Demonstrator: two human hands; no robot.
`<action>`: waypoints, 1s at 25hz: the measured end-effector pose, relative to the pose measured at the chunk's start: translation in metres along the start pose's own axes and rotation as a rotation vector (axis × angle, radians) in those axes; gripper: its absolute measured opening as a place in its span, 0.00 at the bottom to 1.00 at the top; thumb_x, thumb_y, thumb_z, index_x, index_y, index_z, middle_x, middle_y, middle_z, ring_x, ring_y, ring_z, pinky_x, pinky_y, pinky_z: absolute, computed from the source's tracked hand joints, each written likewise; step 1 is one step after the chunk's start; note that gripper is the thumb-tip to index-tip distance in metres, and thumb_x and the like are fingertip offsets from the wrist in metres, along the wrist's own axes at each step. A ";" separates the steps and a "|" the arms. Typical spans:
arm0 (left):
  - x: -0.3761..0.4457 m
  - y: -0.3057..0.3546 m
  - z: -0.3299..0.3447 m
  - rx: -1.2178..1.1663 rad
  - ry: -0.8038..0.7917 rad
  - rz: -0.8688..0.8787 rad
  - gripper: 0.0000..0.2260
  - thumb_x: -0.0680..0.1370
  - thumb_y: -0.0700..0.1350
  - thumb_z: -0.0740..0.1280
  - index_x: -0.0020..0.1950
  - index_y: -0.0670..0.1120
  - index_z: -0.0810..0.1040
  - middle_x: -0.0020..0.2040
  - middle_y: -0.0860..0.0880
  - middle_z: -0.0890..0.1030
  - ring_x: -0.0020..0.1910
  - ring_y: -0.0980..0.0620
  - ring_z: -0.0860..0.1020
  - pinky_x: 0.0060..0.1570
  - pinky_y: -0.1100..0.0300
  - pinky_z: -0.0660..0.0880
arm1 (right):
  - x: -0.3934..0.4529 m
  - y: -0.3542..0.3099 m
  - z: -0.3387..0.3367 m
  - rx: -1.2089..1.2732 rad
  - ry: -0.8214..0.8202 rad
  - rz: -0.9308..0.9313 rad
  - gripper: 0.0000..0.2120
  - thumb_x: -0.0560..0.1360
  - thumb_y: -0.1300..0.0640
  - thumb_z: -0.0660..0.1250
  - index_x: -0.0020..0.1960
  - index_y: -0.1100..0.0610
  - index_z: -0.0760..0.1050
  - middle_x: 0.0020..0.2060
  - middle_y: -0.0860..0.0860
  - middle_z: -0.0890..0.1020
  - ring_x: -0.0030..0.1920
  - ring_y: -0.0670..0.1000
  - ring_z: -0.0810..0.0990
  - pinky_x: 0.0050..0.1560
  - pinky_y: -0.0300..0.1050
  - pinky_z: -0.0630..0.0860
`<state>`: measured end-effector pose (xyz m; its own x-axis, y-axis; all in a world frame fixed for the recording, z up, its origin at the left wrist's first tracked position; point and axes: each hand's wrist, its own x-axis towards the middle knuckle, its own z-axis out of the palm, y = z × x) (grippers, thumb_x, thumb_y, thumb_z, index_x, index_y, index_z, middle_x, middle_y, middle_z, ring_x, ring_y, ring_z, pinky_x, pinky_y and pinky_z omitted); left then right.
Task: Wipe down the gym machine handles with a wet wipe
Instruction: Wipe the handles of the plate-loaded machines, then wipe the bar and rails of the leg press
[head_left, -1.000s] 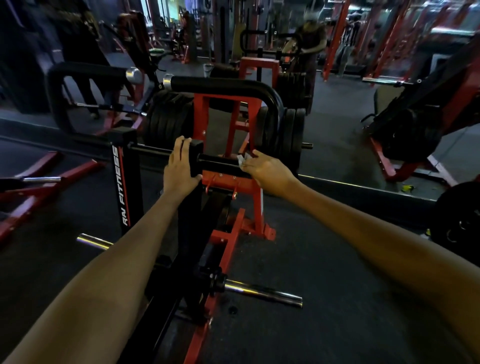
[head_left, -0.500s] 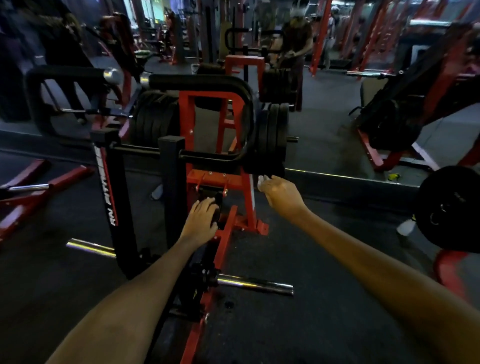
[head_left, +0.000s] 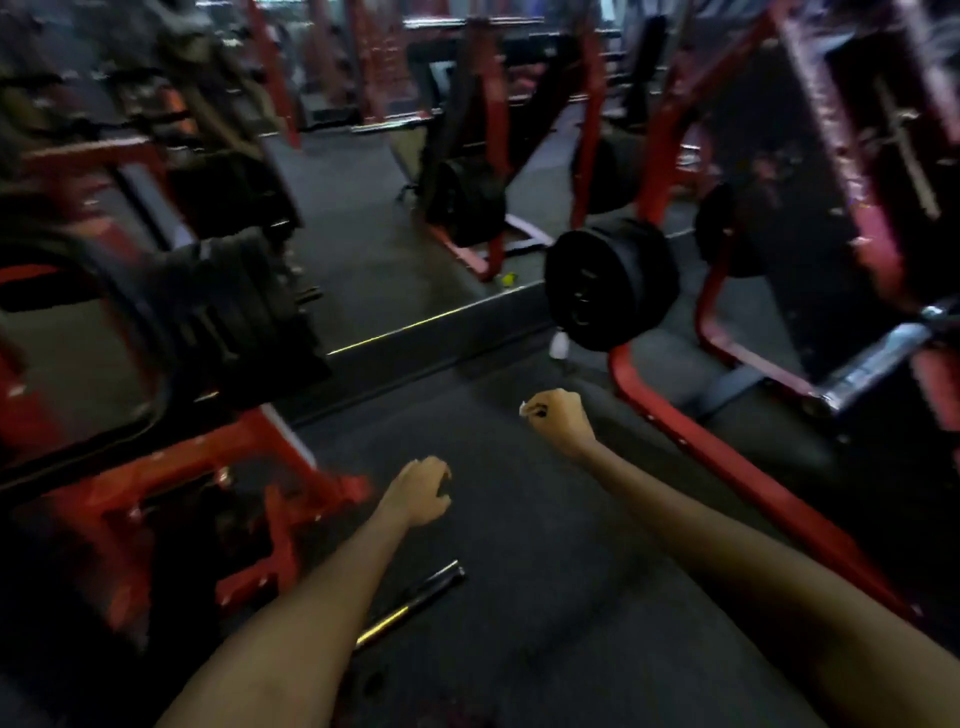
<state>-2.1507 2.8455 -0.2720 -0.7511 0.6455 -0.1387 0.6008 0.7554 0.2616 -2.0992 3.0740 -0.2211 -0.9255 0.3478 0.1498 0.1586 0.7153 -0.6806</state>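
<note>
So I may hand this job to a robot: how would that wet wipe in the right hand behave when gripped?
Probably floppy: the wet wipe is balled inside the right hand, only a small white corner showing. Likely very light, since the curled fingers hide nearly all of it. Whether it is slippery cannot be told; the frame is blurred.

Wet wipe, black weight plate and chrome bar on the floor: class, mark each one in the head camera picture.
wet wipe (head_left: 524, 408), head view, white tip showing at the right hand's knuckles
black weight plate (head_left: 608, 283), head view, flat face
chrome bar (head_left: 410, 605), head view, mid-shaft
</note>
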 end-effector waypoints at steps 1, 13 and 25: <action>0.014 0.011 0.004 0.025 -0.056 0.048 0.17 0.76 0.45 0.65 0.64 0.43 0.72 0.64 0.45 0.73 0.63 0.47 0.71 0.64 0.58 0.62 | -0.005 0.013 -0.010 -0.010 0.028 0.083 0.11 0.71 0.67 0.65 0.33 0.60 0.81 0.34 0.50 0.83 0.38 0.43 0.79 0.40 0.38 0.72; 0.099 0.175 0.029 0.188 -0.311 0.709 0.18 0.77 0.48 0.64 0.66 0.43 0.70 0.65 0.45 0.72 0.63 0.45 0.72 0.63 0.55 0.66 | -0.136 0.108 -0.068 -0.065 0.313 0.739 0.08 0.70 0.64 0.66 0.45 0.59 0.83 0.45 0.54 0.85 0.49 0.51 0.82 0.54 0.48 0.78; 0.090 0.358 0.102 0.381 -0.494 1.102 0.20 0.78 0.47 0.64 0.68 0.44 0.68 0.65 0.45 0.71 0.64 0.46 0.71 0.63 0.55 0.67 | -0.280 0.196 -0.150 -0.019 0.585 1.056 0.07 0.70 0.65 0.67 0.45 0.62 0.83 0.45 0.55 0.85 0.47 0.49 0.82 0.52 0.46 0.78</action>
<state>-1.9753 3.1850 -0.2880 0.3283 0.8624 -0.3853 0.9430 -0.2759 0.1860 -1.7574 3.2076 -0.2892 -0.0419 0.9848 -0.1684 0.7527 -0.0797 -0.6536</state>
